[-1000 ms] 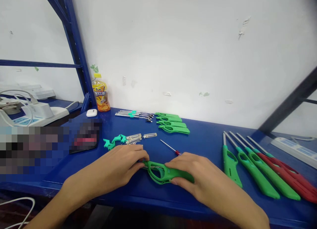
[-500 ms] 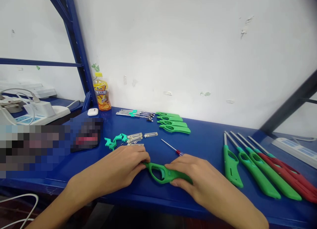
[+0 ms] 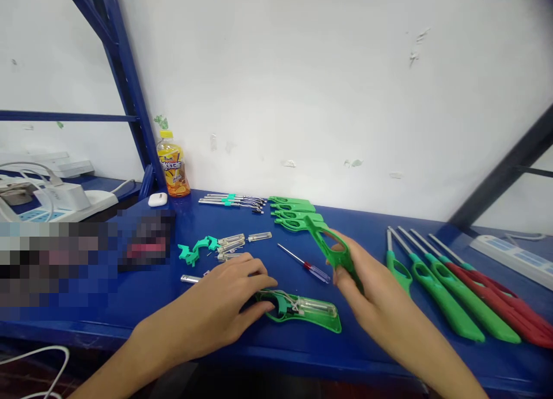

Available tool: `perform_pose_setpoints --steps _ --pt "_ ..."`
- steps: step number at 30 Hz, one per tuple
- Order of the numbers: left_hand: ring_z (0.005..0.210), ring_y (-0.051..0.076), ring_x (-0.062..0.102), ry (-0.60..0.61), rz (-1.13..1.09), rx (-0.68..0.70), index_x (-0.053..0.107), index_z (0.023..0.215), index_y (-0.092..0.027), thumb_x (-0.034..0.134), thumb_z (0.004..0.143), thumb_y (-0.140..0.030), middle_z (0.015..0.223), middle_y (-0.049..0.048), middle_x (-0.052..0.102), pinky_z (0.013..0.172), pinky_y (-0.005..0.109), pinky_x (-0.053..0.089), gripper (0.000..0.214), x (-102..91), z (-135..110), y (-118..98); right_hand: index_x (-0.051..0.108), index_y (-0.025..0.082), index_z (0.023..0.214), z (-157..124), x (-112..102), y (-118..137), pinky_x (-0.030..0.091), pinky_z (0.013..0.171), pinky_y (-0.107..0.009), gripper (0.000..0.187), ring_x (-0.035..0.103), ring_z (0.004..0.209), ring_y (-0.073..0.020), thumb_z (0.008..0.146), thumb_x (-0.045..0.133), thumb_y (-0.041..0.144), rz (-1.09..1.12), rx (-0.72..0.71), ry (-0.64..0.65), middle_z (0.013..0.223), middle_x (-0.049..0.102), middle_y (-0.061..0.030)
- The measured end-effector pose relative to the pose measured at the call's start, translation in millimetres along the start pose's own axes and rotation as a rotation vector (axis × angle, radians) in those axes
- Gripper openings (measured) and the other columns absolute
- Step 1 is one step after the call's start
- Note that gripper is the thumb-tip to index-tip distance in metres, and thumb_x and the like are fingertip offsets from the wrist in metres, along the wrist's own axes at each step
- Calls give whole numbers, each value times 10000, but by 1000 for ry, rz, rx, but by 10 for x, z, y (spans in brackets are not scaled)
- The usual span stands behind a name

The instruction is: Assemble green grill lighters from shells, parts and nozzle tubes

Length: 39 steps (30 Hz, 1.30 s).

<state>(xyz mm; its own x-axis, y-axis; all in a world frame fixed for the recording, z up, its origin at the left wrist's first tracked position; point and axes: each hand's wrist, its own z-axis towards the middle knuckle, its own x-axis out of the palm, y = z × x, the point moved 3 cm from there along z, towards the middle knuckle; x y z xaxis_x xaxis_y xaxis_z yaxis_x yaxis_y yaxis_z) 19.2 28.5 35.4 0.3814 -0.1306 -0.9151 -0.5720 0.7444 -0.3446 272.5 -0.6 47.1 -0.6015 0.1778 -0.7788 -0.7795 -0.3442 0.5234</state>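
My right hand [image 3: 363, 284] grips a green lighter-handle cover [image 3: 329, 246], lifted and tilted above the blue bench [image 3: 371, 243]. My left hand [image 3: 224, 304] lies curled on the bench with its fingertips pressing the front end of the opened green lighter half [image 3: 302, 312], which lies flat and shows a clear tube and wires inside. A metal nozzle tube [image 3: 190, 279] sticks out left of my left hand. A small red-tipped screwdriver [image 3: 305, 263] lies between the two hands.
Green handle shells [image 3: 294, 212] and metal tubes [image 3: 231, 200] lie at the back. Loose green parts and clear tubes [image 3: 216, 244] sit left of centre. Finished green and red lighters [image 3: 458, 284] lie right. A drink bottle [image 3: 171, 166], power strips [image 3: 64, 200] and blue rack posts [image 3: 129, 94] stand around.
The green lighter body has been split: my right hand lifted its top cover up and to the right, exposing the inner tube. My left hand stayed on the lower half.
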Motion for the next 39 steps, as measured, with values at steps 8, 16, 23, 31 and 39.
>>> perform_pose_setpoints --steps 8,16,23,31,39 --pt "1027 257 630 -1 14 18 744 1105 -225 619 1061 -156 1096 40 712 890 387 479 149 96 61 24 617 298 1265 91 302 257 534 686 -313 351 734 967 -248 989 427 195 187 178 196 1150 781 -34" --pt "943 230 650 -51 16 65 759 1008 -202 598 1052 -106 1034 39 737 809 353 468 193 139 96 62 653 326 1258 19 367 322 517 846 -356 373 679 1125 -278 967 455 203 104 124 255 1240 756 -35" --pt "962 236 653 -39 -21 17 761 1027 -224 600 1052 -96 1057 40 745 820 346 467 207 143 86 38 652 320 1170 36 352 338 477 808 -365 321 665 1042 -283 962 436 206 59 136 301 1111 757 -22" --pt "975 233 662 -2 -48 -20 714 1009 -208 622 1040 -97 1044 35 719 838 343 471 148 171 94 30 635 328 1164 -4 334 319 460 751 -353 285 643 760 -216 957 456 248 137 229 321 1015 729 2" --pt "964 240 651 13 -43 -61 683 986 -210 599 1034 -93 1020 37 685 827 351 466 152 153 88 12 616 308 1138 43 347 337 449 673 -340 273 539 538 -156 939 437 253 163 278 316 956 709 11"
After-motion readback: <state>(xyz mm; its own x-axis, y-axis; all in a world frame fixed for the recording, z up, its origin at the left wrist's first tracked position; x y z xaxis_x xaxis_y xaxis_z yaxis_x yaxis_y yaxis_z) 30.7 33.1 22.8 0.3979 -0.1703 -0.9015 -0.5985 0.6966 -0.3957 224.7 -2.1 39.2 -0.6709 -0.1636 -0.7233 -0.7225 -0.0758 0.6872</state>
